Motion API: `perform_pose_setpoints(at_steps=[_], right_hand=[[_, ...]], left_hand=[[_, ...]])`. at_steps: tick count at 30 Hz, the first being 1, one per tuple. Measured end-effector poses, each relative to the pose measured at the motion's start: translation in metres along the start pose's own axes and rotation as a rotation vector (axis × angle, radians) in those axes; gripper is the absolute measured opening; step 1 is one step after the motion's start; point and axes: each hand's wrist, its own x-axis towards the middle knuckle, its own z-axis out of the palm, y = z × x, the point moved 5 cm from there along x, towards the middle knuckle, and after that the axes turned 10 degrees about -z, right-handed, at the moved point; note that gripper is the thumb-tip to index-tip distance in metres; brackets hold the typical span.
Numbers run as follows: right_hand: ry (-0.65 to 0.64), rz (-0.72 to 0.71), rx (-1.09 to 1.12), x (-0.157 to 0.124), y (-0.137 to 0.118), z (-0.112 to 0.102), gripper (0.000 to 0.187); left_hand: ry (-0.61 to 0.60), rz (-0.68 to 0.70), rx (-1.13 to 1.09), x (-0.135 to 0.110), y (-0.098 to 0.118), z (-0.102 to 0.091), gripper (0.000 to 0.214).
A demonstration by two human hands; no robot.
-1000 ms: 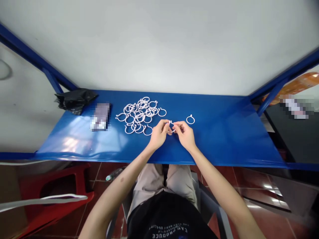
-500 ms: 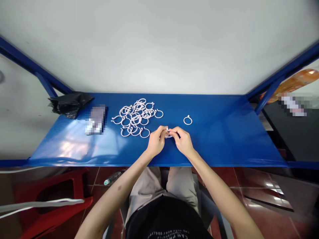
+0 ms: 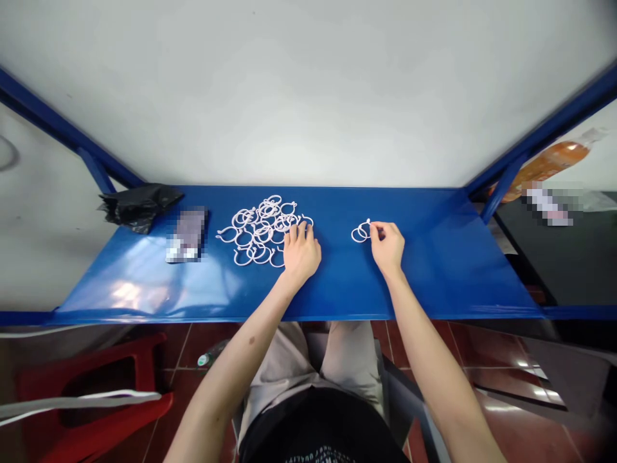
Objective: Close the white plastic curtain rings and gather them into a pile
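A heap of several white plastic rings (image 3: 258,229) lies left of centre on the blue table (image 3: 434,270). My left hand (image 3: 299,251) rests flat at the heap's right edge, fingers apart and fingertips on the nearest rings. Further right, two white rings (image 3: 360,232) lie side by side on the table. My right hand (image 3: 387,244) is just to their right, and its thumb and forefinger pinch the nearer ring at its small knob. The two hands are well apart.
A crumpled black plastic bag (image 3: 137,204) and a flat blurred object (image 3: 186,233) lie at the table's left end. An orange bottle (image 3: 544,164) lies beyond the right frame post. A red stool (image 3: 96,399) stands on the floor at lower left.
Both hands were together at the table's centre, working one ring. Now they have parted: the left went to the heap, the right carried the ring to the single ring on the right.
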Motion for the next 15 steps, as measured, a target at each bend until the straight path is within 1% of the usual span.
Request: perform_pose_setpoints(at_steps=[2, 4, 8, 11, 13, 15], right_hand=[[-0.020, 0.032, 0.000, 0.000, 0.011, 0.000, 0.028], [-0.038, 0.061, -0.002, -0.002, 0.015, 0.002, 0.027], [-0.020, 0.107, -0.001, -0.006, 0.018, 0.003, 0.027], [0.009, 0.127, 0.009, -0.005, 0.022, 0.001, 0.028], [0.042, 0.118, -0.024, -0.004, 0.019, -0.003, 0.029], [0.074, 0.057, -0.049, -0.005, 0.005, -0.006, 0.029]], left_hand=[[-0.007, 0.013, 0.018, -0.003, 0.001, 0.000, 0.023], [-0.033, 0.061, 0.039, -0.007, 0.004, -0.002, 0.016], [-0.058, 0.193, 0.057, -0.015, 0.010, -0.009, 0.016], [-0.065, 0.240, 0.012, -0.019, 0.011, -0.012, 0.016], [-0.078, 0.250, -0.019, -0.020, 0.011, -0.013, 0.017], [-0.079, 0.253, -0.041, -0.020, 0.012, -0.014, 0.019]])
